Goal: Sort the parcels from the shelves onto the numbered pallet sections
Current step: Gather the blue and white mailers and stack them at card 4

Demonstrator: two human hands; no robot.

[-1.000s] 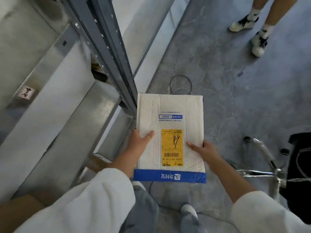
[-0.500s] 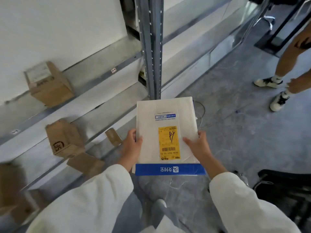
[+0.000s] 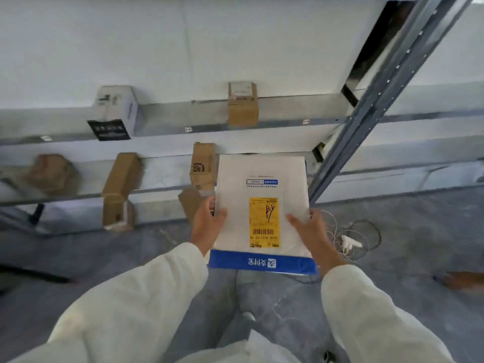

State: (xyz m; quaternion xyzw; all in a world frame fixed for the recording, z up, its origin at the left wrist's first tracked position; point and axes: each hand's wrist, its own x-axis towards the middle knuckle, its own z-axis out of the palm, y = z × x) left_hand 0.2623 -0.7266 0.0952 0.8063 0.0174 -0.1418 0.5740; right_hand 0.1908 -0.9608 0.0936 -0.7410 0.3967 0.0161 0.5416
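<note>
The person turned to the shelves (image 3: pixel 167 127), left hand (image 3: pixel 208 224) and right hand (image 3: pixel 311 231) still gripping the white parcel (image 3: pixel 262 174), not yet sorted.

Upper shelf (image 3: pixel 183 119): black-and-white box (image 3: pixel 115 113) left, brown carton (image 3: pixel 242 104) to its right, well apart; lower shelf (image 3: pixel 162 176): crumpled brown parcel (image 3: pixel 51 174) far left, long brown box (image 3: pixel 123 176) overhanging near edge, logo carton (image 3: pixel 203 166) upright further right; grey floor (image 3: pixel 419 231): taped brown box (image 3: pixel 117 216) below the long one, small tilted brown parcel (image 3: pixel 190 203), white cable coil (image 3: pixel 351 237) right.
</note>
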